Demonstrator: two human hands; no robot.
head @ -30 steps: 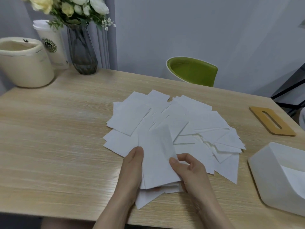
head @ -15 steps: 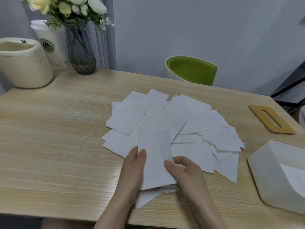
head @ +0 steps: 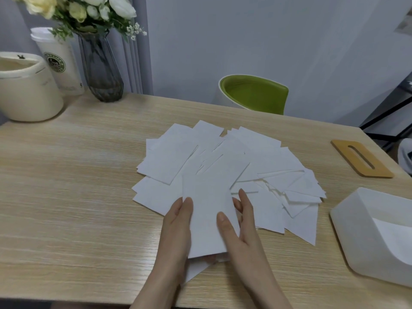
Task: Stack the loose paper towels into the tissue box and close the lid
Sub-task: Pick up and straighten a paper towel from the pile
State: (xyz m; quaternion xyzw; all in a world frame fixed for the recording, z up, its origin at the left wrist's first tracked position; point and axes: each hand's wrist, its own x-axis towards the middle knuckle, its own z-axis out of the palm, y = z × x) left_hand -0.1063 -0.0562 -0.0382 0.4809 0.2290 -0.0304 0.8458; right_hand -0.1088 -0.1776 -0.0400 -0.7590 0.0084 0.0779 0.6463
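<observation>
At the far-left corner of the pale wood-grain worktop (head: 66,197), a tall white paper cup (head: 60,63) is showing a round green logo; its lettering is too blurred to read. Beside it are standing a dark ribbed glass vase (head: 100,70) of white and yellow flowers and a cream rounded container (head: 26,88).

Near the front edge, the left hand (head: 178,226) is lying along the left side of a small stack of white paper towels (head: 209,215), thumb on top, fingers hidden beneath, so it is holding the stack. The right hand (head: 240,228) is pinching the stack's right side, thumb resting on the top sheet, fingers extended along the edge.

Loose white paper towels (head: 256,170) are lying fanned and overlapping across the middle of the worktop, behind and to the right of the hands. The white plastic tissue box (head: 367,237) is sitting open at the right edge, paper visible inside. The flat tan wooden lid (head: 361,160) with a slot is lying apart, further back on the right.

A green chair (head: 256,94) is standing behind the worktop against a grey wall.
</observation>
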